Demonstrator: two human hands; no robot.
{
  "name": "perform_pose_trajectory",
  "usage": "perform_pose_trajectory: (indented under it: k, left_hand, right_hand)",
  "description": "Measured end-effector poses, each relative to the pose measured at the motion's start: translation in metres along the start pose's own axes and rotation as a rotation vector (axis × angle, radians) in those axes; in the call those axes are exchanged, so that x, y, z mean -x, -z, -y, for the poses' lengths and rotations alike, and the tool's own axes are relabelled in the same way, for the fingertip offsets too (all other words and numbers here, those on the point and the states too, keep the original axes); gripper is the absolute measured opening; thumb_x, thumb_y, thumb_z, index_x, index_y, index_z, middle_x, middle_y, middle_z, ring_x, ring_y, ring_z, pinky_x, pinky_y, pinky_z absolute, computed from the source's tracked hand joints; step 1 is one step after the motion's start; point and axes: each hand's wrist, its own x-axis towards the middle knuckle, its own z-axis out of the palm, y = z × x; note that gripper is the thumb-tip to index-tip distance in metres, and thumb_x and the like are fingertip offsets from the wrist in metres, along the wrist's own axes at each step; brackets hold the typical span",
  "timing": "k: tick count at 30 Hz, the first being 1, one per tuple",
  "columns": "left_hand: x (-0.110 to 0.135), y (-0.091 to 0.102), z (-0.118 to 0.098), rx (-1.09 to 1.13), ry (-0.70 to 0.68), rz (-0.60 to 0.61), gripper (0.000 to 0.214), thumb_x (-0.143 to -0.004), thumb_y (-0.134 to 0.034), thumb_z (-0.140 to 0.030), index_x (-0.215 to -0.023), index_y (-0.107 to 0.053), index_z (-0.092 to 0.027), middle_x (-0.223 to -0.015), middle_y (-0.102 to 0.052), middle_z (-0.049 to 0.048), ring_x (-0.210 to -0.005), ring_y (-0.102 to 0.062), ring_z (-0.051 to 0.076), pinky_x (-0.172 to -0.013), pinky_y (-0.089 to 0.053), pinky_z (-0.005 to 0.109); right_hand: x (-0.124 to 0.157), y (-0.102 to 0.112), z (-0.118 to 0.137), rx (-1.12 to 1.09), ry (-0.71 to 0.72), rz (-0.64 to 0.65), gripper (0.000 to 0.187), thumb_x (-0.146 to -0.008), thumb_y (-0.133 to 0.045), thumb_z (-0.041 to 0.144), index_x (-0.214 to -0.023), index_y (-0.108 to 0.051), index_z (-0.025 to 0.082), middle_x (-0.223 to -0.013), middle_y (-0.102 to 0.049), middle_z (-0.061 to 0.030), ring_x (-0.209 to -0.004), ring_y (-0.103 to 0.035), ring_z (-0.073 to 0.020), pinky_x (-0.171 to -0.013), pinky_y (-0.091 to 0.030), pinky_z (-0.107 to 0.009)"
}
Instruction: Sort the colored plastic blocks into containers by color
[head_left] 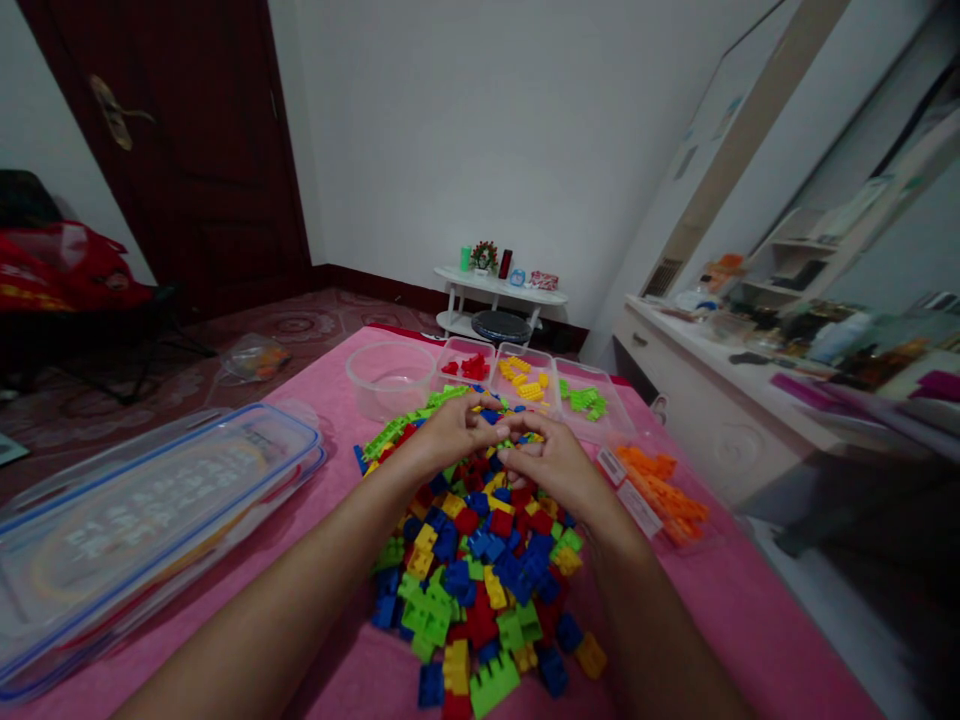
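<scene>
A heap of red, blue, yellow and green toy building blocks (pixel 487 545) lies on a pink cloth. Over its far part, my left hand (pixel 459 432) and my right hand (pixel 551 458) meet at the fingertips. The fingers of both are bent and drawn together in a pinch. Whatever sits between them is too small and too covered to name. Just beyond the hands stand clear plastic boxes: one with red blocks (pixel 474 367), one with yellow blocks (pixel 525 378), one with green blocks (pixel 585 400). Beside them is a round clear tub (pixel 375 385).
A long lidded container with a blue rim (pixel 172 500) lies on the left of the pink cloth (pixel 330 590). To the right is a clear bag of orange pieces (pixel 664 495). A white dresser (pixel 697 400) flanks the right side; a small white stand (pixel 495 285) is by the wall.
</scene>
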Motion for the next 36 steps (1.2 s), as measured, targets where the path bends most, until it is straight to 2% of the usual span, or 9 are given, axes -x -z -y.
perform_pose_trajectory:
  k: [6, 12, 15, 18, 21, 24, 28, 33, 36]
  left_hand:
    - [-0.002, 0.001, 0.002, -0.075, -0.001, 0.035, 0.055, -0.069, -0.07, -0.049, -0.109, -0.061, -0.011, -0.059, -0.054, -0.0041, -0.051, -0.047, 0.009, -0.049, -0.035, 0.02]
    - [-0.003, 0.01, 0.005, -0.256, -0.009, -0.032, 0.036, -0.079, -0.059, -0.044, -0.094, -0.068, -0.013, -0.068, -0.062, 0.0004, -0.055, -0.053, 0.01, -0.05, -0.037, 0.02]
    - [-0.003, 0.013, 0.007, -0.36, -0.015, -0.032, 0.035, -0.079, -0.059, -0.044, -0.092, -0.069, -0.013, -0.07, -0.065, 0.0022, -0.059, -0.056, 0.013, -0.053, -0.039, 0.022]
    - [0.0, 0.016, 0.007, -0.594, -0.033, -0.058, 0.031, -0.077, -0.061, -0.041, -0.092, -0.072, -0.016, -0.075, -0.068, 0.0041, -0.066, -0.059, 0.016, -0.057, -0.04, 0.023]
    - [0.004, 0.018, 0.004, -0.861, 0.021, -0.098, 0.027, -0.077, -0.062, -0.035, -0.096, -0.073, -0.019, -0.087, -0.071, 0.0062, -0.076, -0.062, 0.019, -0.061, -0.04, 0.024]
    - [0.009, 0.02, -0.002, -1.071, 0.127, -0.1, 0.022, -0.076, -0.062, -0.035, -0.09, -0.074, -0.022, -0.091, -0.071, 0.0078, -0.081, -0.063, 0.022, -0.061, -0.039, 0.025]
    - [0.013, 0.018, -0.01, -1.147, 0.197, 0.026, 0.021, -0.072, -0.066, -0.042, -0.075, -0.075, -0.024, -0.079, -0.071, 0.0066, -0.071, -0.063, 0.022, -0.056, -0.035, 0.026]
    - [0.017, 0.018, -0.014, -1.136, 0.183, 0.124, 0.018, -0.065, -0.073, -0.042, -0.071, -0.075, -0.025, -0.072, -0.07, 0.0048, -0.063, -0.06, 0.02, -0.053, -0.033, 0.025]
    - [0.017, 0.021, -0.011, -1.088, 0.16, 0.156, 0.013, -0.064, -0.074, -0.034, -0.073, -0.076, -0.025, -0.073, -0.071, 0.0033, -0.063, -0.06, 0.018, -0.052, -0.031, 0.025]
  right_hand:
    - [0.0, 0.01, 0.004, 0.051, -0.065, 0.007, 0.026, -0.065, -0.065, 0.027, -0.083, -0.047, 0.023, -0.057, -0.056, 0.0073, -0.046, -0.057, -0.0128, -0.046, -0.049, -0.025]
    - [-0.004, 0.076, -0.031, 0.483, -0.078, -0.127, 0.016, -0.059, -0.065, 0.02, -0.063, -0.049, 0.02, -0.048, -0.048, 0.007, -0.04, -0.046, -0.0097, -0.039, -0.032, -0.02]
    - [-0.005, 0.103, -0.043, 0.679, -0.068, -0.367, 0.01, -0.059, -0.065, 0.021, -0.063, -0.058, 0.018, -0.055, -0.056, 0.0011, -0.05, -0.053, -0.0134, -0.044, -0.038, -0.023]
    - [-0.006, 0.107, -0.039, 0.542, 0.122, -0.77, 0.04, -0.064, -0.065, 0.03, -0.102, -0.065, 0.016, -0.096, -0.068, -0.0103, -0.071, -0.063, -0.0183, -0.06, -0.05, -0.029]
    - [-0.006, 0.098, -0.029, 0.426, 0.266, -0.889, 0.055, -0.068, -0.064, 0.032, -0.119, -0.059, 0.016, -0.118, -0.063, -0.0146, -0.082, -0.066, -0.0203, -0.072, -0.053, -0.034]
    - [-0.008, 0.082, -0.022, 0.427, 0.24, -0.689, 0.038, -0.071, -0.063, 0.033, -0.106, -0.067, 0.018, -0.107, -0.069, -0.0116, -0.081, -0.066, -0.0211, -0.074, -0.053, -0.035]
    - [-0.01, 0.054, -0.019, 0.441, 0.219, -0.334, 0.022, -0.073, -0.06, 0.024, -0.091, -0.071, 0.017, -0.096, -0.072, -0.0085, -0.082, -0.066, -0.0204, -0.076, -0.051, -0.033]
    - [-0.005, 0.026, -0.022, 0.591, 0.103, 0.119, 0.021, -0.066, -0.065, 0.015, -0.084, -0.073, 0.021, -0.074, -0.07, -0.0001, -0.065, -0.062, -0.0149, -0.059, -0.045, -0.023]
    - [-0.001, 0.021, -0.025, 0.703, 0.038, 0.238, 0.026, -0.06, -0.07, 0.013, -0.083, -0.074, 0.024, -0.066, -0.067, 0.0033, -0.059, -0.058, -0.0132, -0.052, -0.039, -0.021]
